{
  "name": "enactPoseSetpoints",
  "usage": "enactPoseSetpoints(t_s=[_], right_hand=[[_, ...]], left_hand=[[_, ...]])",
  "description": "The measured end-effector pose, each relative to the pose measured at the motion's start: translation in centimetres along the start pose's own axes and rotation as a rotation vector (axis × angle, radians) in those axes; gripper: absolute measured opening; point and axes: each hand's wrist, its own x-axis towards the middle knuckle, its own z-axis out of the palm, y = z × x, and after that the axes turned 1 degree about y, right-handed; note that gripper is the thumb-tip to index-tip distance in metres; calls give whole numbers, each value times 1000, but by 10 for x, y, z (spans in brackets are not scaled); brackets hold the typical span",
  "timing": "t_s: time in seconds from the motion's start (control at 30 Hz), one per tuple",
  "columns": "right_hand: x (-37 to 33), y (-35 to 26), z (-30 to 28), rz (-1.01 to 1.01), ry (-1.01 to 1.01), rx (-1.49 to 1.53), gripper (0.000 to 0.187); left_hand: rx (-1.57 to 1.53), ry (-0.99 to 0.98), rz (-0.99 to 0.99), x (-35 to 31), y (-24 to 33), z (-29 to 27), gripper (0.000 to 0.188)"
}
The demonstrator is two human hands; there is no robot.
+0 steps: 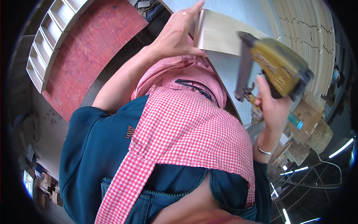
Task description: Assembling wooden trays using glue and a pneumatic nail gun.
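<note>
My right hand point(275, 106) is wrapped round the handle of a yellow and black nail gun point(278, 63), lifted over the right side of the worktable. The gun is slightly blurred. Its long dark magazine points toward the lower left. My left hand point(178, 31) spans the left end of a pale wooden piece point(223, 31), thumb at the near corner and fingers at the far one. A glossy brownish face shows at that end. The piece lies on the light blue-grey tabletop point(223, 71), and the nail gun hides part of its right side.
Many long pale wooden strips point(305, 41) are stacked at the far right. To the left, a row of open wooden compartments point(46, 39) stands on a worn red board point(89, 48). A teal bottle point(295, 121) is beyond my right wrist, near stacked wooden pieces point(317, 134).
</note>
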Motion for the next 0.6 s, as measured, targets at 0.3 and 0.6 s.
enactPoseSetpoints(t_s=[0.3,0.6], right_hand=[[-47,169,-108,351,423,-162,43],[-117,393,-166,795,505,-740,56]], left_hand=[[-1059,-63,-1205,-36,34,-103,87],[-438,84,-1099,-63,34,-101,54]])
